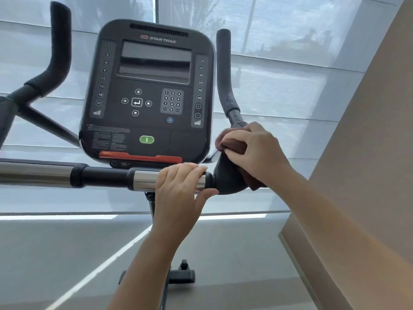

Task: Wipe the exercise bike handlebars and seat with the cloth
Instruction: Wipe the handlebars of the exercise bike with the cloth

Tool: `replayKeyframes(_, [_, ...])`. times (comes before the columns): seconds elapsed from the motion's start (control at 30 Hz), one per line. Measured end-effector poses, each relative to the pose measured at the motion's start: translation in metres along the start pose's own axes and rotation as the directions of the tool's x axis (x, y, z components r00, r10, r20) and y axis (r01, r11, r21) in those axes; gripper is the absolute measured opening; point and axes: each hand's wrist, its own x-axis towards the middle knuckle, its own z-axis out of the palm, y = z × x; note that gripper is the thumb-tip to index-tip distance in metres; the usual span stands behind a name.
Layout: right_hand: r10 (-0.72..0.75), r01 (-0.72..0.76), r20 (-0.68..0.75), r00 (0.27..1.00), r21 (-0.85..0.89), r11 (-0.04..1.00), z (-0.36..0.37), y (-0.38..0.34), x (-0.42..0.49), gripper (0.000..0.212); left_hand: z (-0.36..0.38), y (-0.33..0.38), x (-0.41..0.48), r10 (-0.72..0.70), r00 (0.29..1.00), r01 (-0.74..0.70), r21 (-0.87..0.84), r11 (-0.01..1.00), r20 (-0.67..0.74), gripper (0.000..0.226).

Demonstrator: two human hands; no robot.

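The exercise bike's handlebar (pixel 100 175) runs across the frame as a black and chrome bar below the console. My left hand (pixel 181 184) grips its chrome sensor section. At the black bend on the right, my right hand (pixel 252 151) holds a dark brown cloth (pixel 232 145) pressed against the bar where the right upright grip (pixel 224 70) rises. The left upright grip (pixel 59 48) stands at the far left. The seat is out of view.
The black Star Trac console (pixel 147 90) sits just behind the handlebar. A beige wall (pixel 368 153) stands close on the right. Window blinds fill the background. The bike's front foot with a wheel (pixel 183 274) rests on the grey floor.
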Motion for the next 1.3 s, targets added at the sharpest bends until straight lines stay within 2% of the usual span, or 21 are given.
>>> replayKeyframes(0.2, [-0.097,0.098,-0.023,0.995,0.103,0.990,-0.002,-0.012,-0.043,0.022,-0.002,0.001,-0.002,0.019,0.999,-0.019,0.008,1.000,0.049,0.046])
replayKeyframes(0.33, [-0.145,0.151,-0.045,0.988,0.290,0.945,-0.009,0.003,-0.052,0.022,-0.010,0.004,0.000,0.021,0.994,-0.019,-0.024,1.000,0.103,0.048])
replayKeyframes(0.47, [-0.021,0.091,-0.183,0.983,0.379,0.921,-0.015,0.035,-0.041,0.025,-0.015,0.015,0.011,0.020,0.993,-0.014,-0.046,0.999,0.116,0.041])
replayKeyframes(0.57, [0.072,0.019,-0.204,0.976,0.412,0.911,-0.018,0.061,-0.020,0.030,-0.015,0.028,0.030,0.039,0.996,-0.033,-0.069,0.997,0.079,0.038])
replayKeyframes(0.67, [0.084,0.006,-0.192,0.978,0.425,0.905,-0.010,0.076,0.004,0.030,-0.006,0.042,0.057,0.068,0.986,-0.060,-0.054,0.997,0.151,0.047])
replayKeyframes(0.8, [0.025,0.026,-0.113,0.993,0.429,0.903,0.006,0.089,0.045,0.020,0.021,0.053,0.083,0.047,0.975,-0.039,-0.043,0.998,0.218,0.058])
replayKeyframes(0.97, [-0.136,0.121,0.013,0.991,0.378,0.918,0.008,0.100,0.108,0.021,0.039,0.063,0.096,-0.019,0.977,0.020,-0.006,1.000,0.214,0.061])
replayKeyframes(1.1, [-0.230,0.180,0.035,0.973,0.512,0.840,0.012,0.122,0.099,0.025,0.046,0.068,0.095,-0.056,0.981,0.057,0.002,0.998,0.188,0.062])
replayKeyframes(1.2, [-0.249,0.203,-0.003,0.969,0.589,0.782,0.014,0.134,0.088,0.026,0.048,0.067,0.094,-0.072,0.980,0.075,-0.007,0.997,0.187,0.063])
replayKeyframes(1.3, [-0.291,0.269,-0.023,0.956,0.457,0.848,0.014,0.121,0.118,0.019,0.049,0.066,0.093,-0.086,0.976,0.090,-0.012,0.996,0.199,0.063])
